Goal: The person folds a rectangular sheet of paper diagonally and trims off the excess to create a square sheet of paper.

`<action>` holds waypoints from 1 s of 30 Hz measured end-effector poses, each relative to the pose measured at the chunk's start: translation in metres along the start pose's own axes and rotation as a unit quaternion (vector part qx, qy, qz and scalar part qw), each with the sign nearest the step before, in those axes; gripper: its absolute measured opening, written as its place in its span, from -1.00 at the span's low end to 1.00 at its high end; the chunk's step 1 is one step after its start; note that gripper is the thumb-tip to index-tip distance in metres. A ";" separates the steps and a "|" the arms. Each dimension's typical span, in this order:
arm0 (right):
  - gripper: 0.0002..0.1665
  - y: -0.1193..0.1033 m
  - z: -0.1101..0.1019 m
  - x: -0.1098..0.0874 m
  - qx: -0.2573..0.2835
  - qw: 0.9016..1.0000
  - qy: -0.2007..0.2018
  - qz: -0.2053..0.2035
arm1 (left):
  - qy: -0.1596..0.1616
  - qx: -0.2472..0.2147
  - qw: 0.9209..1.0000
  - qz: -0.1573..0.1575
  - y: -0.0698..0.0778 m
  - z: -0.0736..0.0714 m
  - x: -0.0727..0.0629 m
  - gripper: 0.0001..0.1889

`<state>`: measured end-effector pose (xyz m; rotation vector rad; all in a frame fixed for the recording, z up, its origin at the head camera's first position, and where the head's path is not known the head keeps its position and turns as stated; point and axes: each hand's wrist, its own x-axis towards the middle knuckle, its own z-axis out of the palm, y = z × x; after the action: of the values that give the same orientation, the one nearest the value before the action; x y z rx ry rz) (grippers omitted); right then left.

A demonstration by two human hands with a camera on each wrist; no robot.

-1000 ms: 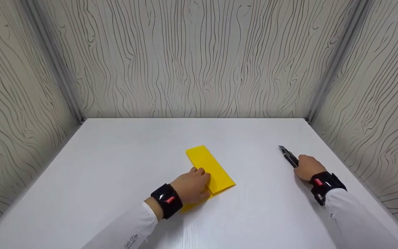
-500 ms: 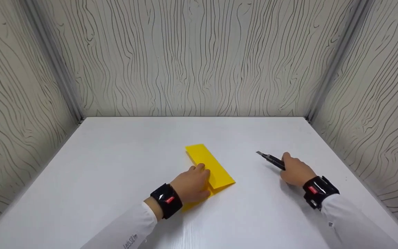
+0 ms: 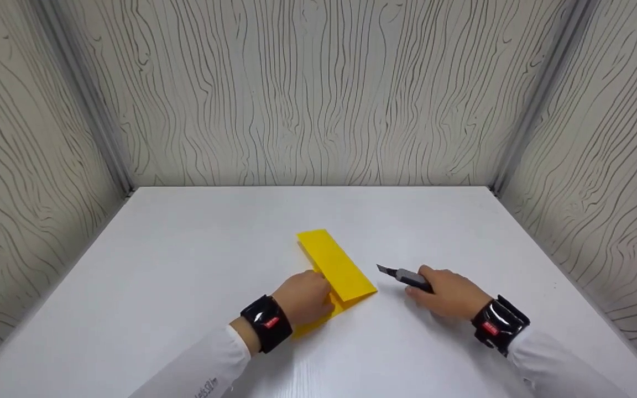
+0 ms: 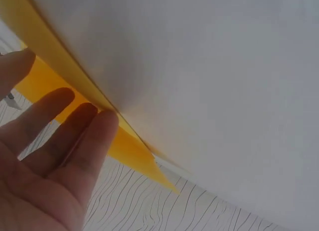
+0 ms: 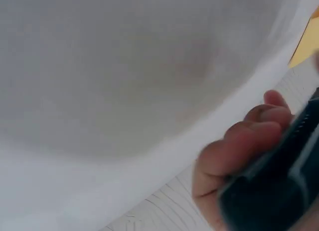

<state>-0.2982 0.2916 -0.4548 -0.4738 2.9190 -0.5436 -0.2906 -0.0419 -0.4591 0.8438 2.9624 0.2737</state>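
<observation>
A folded yellow sheet of paper (image 3: 338,264) lies slantwise on the white table, its upper flap lifted a little off the lower layer. My left hand (image 3: 303,298) is at its left side, with the fingertips tucked under the flap. In the left wrist view those fingers (image 4: 102,136) are loosely extended against the yellow paper (image 4: 137,154), the thumb apart from them. To the right of the paper, my right hand (image 3: 451,293) grips a utility knife (image 3: 415,279), its blade out and pointing at the paper. The right wrist view shows curled fingers around the dark knife handle (image 5: 271,186).
The white table (image 3: 197,232) reaches back to a wood-grain patterned wall (image 3: 307,99). Similar panels rise at left and right, with grey posts (image 3: 539,105) in the corners. Both wrists carry black straps (image 3: 267,323).
My right hand has brought the knife leftward and nearer to the paper, and the blade has turned toward it. The left fingers have slid from on top of the flap to beneath it, and the flap has lifted.
</observation>
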 end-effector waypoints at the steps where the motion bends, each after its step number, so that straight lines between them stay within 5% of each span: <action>1: -0.53 -0.002 0.001 -0.001 -0.002 1.000 -0.004 -0.004 | 0.000 -0.001 1.000 0.000 0.000 0.000 -0.001 -0.76; 13: -0.70 -0.032 0.016 -0.015 -0.056 0.989 -0.064 -0.122 | 0.002 0.023 0.999 0.023 0.000 0.002 -0.002 -0.79; 30: -0.68 -0.056 0.030 -0.018 -0.063 0.985 -0.090 -0.134 | -0.006 0.000 1.000 0.020 -0.002 0.004 -0.002 -0.78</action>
<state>-0.2598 0.2385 -0.4605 -0.8914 2.7433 -0.3267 -0.2897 -0.0441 -0.4639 0.9028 2.9374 0.2702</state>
